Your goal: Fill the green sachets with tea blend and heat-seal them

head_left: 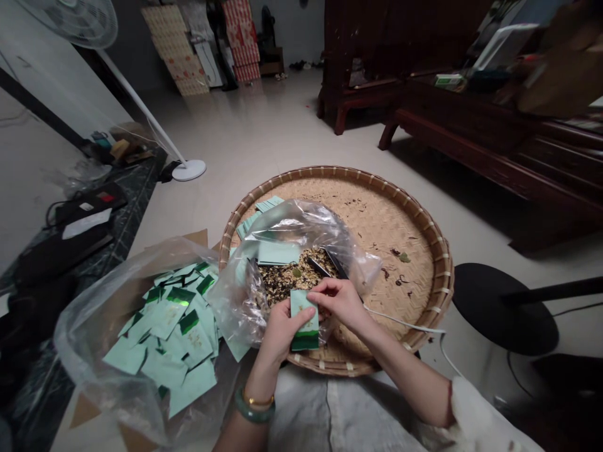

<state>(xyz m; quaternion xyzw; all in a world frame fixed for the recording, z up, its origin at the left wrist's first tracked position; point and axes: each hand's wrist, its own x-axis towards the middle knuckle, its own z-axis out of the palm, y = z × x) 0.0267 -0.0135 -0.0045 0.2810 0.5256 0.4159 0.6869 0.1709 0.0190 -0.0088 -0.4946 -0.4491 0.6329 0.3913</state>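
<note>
A small pale-green packet (pixel 301 309) with a dark shiny green band stands upright over the near edge of the round woven bamboo tray (pixel 426 251). My left hand (pixel 281 328) is closed on its left side, thumb across the front. With thumb and fingertips, my right hand (pixel 343 305) pinches the packet's upper right edge. Just beyond both hands, a clear plastic bag (pixel 301 220) lies open in the tray, holding a loose dark-and-tan dried mix (pixel 277 279). Inside it are a flat stack of pale-green packets (pixel 279 253) and a dark-handled tool (pixel 335 262), its lower end hidden.
Left of the tray, a large clear bag (pixel 80 351) holds many green packets (pixel 164 367). More packets (pixel 269 203) line the tray's far left rim. A white cable (pixel 405 323) crosses the near right rim. Around stand a fan (pixel 188 170), a black round base (pixel 499 307) and dark wooden furniture (pixel 452 135).
</note>
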